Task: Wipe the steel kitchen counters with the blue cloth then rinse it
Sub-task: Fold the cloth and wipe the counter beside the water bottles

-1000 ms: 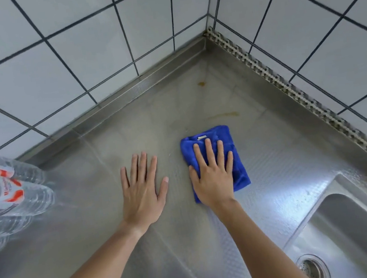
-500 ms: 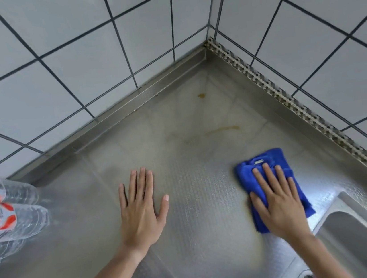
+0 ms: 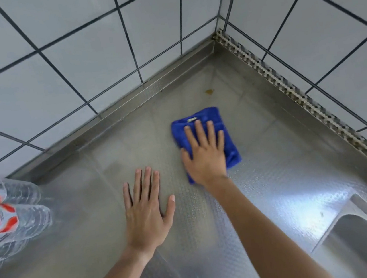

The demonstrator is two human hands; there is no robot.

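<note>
Wiping step: right hand (image 3: 206, 157), fingers straight, pressing blue cloth (image 3: 229, 137) on steel counter (image 3: 275, 173); left hand (image 3: 145, 213) flat, fingers spread; brown spot (image 3: 209, 91) at 12 o'clock of cloth likely next; rinsing pending.

cloth (image 3: 227, 140): deep blue under my palm
counter (image 3: 275, 173): grey steel, fine embossed dots
wall tiles (image 3: 88, 65): white, dark grout
bottles (image 3: 12, 212): clear, red-and-white labels
</note>
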